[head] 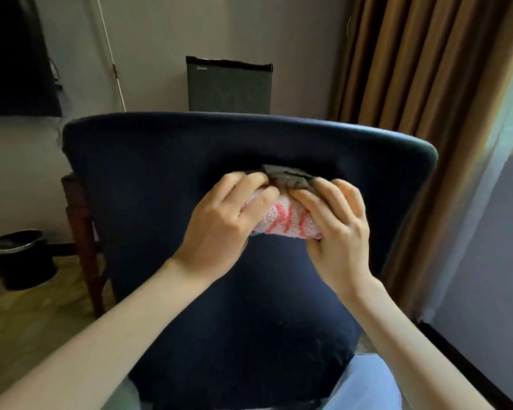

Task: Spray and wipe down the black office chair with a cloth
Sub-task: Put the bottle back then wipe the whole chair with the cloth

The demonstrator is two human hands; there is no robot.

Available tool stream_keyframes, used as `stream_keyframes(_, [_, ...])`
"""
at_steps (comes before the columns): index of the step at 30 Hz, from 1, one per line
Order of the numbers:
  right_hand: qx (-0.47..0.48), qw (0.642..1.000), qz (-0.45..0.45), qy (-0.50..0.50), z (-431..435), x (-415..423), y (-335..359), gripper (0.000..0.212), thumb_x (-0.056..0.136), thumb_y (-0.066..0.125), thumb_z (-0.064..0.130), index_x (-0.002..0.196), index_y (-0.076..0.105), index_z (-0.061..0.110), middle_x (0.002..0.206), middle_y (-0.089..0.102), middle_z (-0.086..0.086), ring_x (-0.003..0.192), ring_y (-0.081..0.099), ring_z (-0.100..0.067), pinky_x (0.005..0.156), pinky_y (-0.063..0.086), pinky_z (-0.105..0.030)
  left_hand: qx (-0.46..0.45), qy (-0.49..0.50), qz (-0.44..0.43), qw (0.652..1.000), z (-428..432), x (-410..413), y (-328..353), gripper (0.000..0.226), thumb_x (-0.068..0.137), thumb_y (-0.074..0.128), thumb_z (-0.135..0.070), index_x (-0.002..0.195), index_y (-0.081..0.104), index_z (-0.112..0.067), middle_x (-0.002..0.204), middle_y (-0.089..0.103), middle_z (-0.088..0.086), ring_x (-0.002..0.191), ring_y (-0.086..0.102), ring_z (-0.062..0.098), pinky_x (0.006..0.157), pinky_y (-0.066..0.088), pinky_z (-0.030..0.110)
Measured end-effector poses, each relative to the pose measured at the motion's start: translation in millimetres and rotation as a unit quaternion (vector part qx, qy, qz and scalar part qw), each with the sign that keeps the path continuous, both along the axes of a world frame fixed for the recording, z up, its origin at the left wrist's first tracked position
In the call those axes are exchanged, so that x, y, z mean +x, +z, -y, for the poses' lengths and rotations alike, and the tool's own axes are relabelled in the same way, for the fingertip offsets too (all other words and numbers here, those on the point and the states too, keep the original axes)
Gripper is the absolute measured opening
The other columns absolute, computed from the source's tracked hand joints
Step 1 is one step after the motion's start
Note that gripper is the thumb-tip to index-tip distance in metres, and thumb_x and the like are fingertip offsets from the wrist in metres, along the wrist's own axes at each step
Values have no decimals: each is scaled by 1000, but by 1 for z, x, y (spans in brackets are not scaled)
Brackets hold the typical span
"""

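The black office chair (pixel 148 179) fills the middle of the head view, its padded backrest facing me. A folded white cloth with red lettering (pixel 285 223) lies against the back of the backrest, with a dark crumpled part (pixel 290 180) at its upper edge. My left hand (pixel 219 223) grips the cloth's left end, fingers curled over it. My right hand (pixel 335 229) grips the right end, fingertips pressing into the dark part. No spray bottle is in view.
A black waste bin (pixel 21 258) stands on the carpet at the left. Behind the chair are a wooden table leg (pixel 83 241) and a small dark fridge (pixel 228 84) against the wall. Brown curtains (pixel 412 69) and a window are at the right.
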State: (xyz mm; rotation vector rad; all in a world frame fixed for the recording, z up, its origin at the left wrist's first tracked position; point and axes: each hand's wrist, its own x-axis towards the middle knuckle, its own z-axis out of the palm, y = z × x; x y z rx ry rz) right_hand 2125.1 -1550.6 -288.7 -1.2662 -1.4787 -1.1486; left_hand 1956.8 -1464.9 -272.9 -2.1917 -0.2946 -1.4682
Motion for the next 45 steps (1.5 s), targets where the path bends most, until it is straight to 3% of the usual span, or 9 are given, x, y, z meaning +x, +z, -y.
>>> stream_keyframes(4, [-45,999,8,7,-11,-4,-76,45,73,58,-9,113,67,10,122,55,-3,110,49,-31,109,28,-29,-42,-7,-28,999,-17,-6,-81,31,88,50,6,109,69,-7,110,66,11,100,59,28,83,54,35])
stream_keyframes(12, [-186,980,-73,0,-2,-11,-226,40,82,46,3,119,54,16,125,49,0,110,47,-27,111,20,-25,-72,-26,-107,991,-23,-11,-216,25,90,52,-3,107,66,-15,106,64,2,98,54,21,80,54,29])
stream_keyframes(18, [-219,974,-61,-10,-1,-15,-257,28,98,35,14,119,54,17,125,49,0,110,46,-26,106,25,-27,-103,-28,-131,986,-19,-16,-245,23,88,52,-7,107,61,-16,100,67,0,96,54,17,82,50,25])
stream_keyframes(23, [-235,970,-45,-45,1,-17,-257,39,81,44,6,112,65,15,122,50,1,107,48,-24,109,23,-25,-123,-27,-152,980,-11,-21,-243,25,84,51,-9,103,63,-18,95,66,-4,93,54,14,79,50,23])
stream_keyframes(29, [-190,981,-35,-4,11,-31,-214,40,82,43,8,118,54,22,126,48,3,112,48,-24,108,29,-29,-93,-31,-116,988,2,-37,-203,23,85,54,-9,105,61,-18,98,66,-4,93,55,13,79,51,25])
stream_keyframes(34, [-75,996,24,49,4,-60,-99,29,96,42,9,115,62,18,123,60,-4,110,55,-30,84,45,-46,-9,8,-18,1000,-3,-69,-112,23,95,48,-3,111,62,-14,112,60,3,101,55,21,86,50,31])
stream_keyframes(36, [-16,998,43,46,2,-72,-48,28,92,51,7,112,69,15,122,63,-7,111,55,-29,86,43,-44,12,22,24,999,-3,-80,-65,29,100,40,-4,109,68,-9,109,66,9,102,54,24,87,49,33])
stream_keyframes(39, [36,997,63,20,0,-86,18,36,99,37,19,113,70,14,125,62,-9,114,51,-29,90,41,-45,44,42,60,996,-5,-92,-2,23,94,51,-2,110,68,-4,111,66,15,106,50,26,90,44,31])
stream_keyframes(45, [2,995,96,-38,-20,-83,52,39,92,38,20,119,65,17,129,59,-6,116,44,-30,92,42,-47,-8,46,65,997,-25,-85,28,33,81,67,3,114,65,-2,117,62,15,112,50,28,86,51,36])
